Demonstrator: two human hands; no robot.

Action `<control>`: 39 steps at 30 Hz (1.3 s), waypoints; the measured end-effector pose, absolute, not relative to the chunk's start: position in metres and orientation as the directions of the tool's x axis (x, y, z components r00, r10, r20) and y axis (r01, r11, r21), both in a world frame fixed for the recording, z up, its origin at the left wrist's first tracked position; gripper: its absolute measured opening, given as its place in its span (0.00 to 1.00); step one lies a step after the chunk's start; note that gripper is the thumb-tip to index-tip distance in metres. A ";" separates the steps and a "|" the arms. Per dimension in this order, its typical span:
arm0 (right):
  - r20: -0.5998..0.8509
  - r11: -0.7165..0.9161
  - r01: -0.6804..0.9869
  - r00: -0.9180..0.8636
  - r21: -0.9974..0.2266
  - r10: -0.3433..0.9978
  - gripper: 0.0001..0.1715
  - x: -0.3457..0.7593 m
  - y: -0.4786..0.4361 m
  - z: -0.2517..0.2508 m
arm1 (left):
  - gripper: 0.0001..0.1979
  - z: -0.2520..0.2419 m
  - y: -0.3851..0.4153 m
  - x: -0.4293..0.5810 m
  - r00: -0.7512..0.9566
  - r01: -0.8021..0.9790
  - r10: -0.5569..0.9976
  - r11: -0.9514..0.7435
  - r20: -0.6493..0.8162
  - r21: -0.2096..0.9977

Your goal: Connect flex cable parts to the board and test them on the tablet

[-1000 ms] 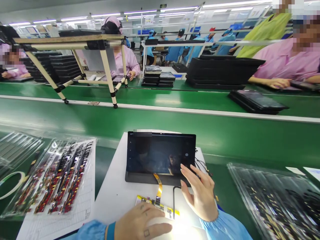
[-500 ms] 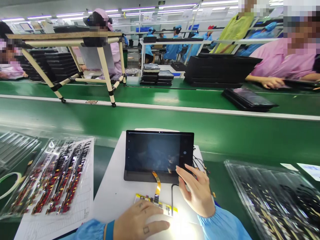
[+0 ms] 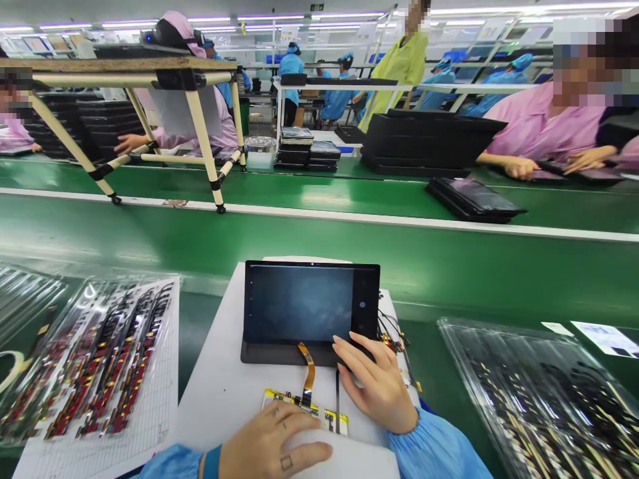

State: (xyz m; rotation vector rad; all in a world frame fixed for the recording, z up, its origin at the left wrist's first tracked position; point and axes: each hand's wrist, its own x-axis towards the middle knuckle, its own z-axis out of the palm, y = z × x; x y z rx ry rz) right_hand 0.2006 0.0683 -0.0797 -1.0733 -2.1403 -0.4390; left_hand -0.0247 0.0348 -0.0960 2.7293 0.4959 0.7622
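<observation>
A tablet screen [image 3: 299,303] leans upright on a white board, showing a dark picture and a round button at its right. My right hand [image 3: 377,386] is at the screen's lower right corner, fingers stretched out and slightly apart; whether they touch the glass I cannot tell. From below the screen an orange flex cable [image 3: 307,372] runs down to a small circuit board with yellow edges [image 3: 329,419]. My left hand [image 3: 272,439] lies with spread fingers over the near part of that board and a white surface [image 3: 357,456]. Its palm side is hidden.
Left of the white board, a clear tray [image 3: 120,352] of red and black strip parts rests on a printed sheet. Another clear tray [image 3: 524,379] of parts lies at right. Beyond the green belt [image 3: 309,236] are stacked black tablets [image 3: 474,198], a pipe-frame stand [image 3: 200,133] and co-workers.
The bright glow beside my left hand is gone, and the screen's faint image has changed. My right hand has shifted slightly left across the screen corner. The view has turned a little right.
</observation>
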 end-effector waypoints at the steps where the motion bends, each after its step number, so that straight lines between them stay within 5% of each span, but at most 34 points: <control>1: 0.705 0.606 0.796 -0.429 -0.001 0.565 0.13 0.200 0.068 -0.080 | 0.12 -0.097 0.035 -0.025 0.800 0.252 0.391 -0.907 0.455 0.336; 13: 0.612 0.655 0.750 -0.562 0.093 0.556 0.17 0.190 0.073 -0.068 | 0.10 -0.099 0.036 -0.022 0.766 0.287 0.409 -0.908 0.496 0.305; 20: 0.715 0.598 0.793 -0.483 0.113 0.505 0.13 0.194 0.073 -0.054 | 0.12 -0.103 0.038 -0.024 0.788 0.277 0.391 -0.915 0.475 0.294; 26: 0.708 0.499 0.854 -0.444 0.148 0.550 0.32 0.215 0.064 -0.063 | 0.12 -0.108 0.040 -0.025 0.796 0.266 0.380 -0.919 0.471 0.291; 39: 0.641 0.544 0.820 -0.516 0.177 0.569 0.31 0.214 0.053 -0.081 | 0.12 -0.116 0.036 -0.023 0.765 0.288 0.395 -0.916 0.508 0.279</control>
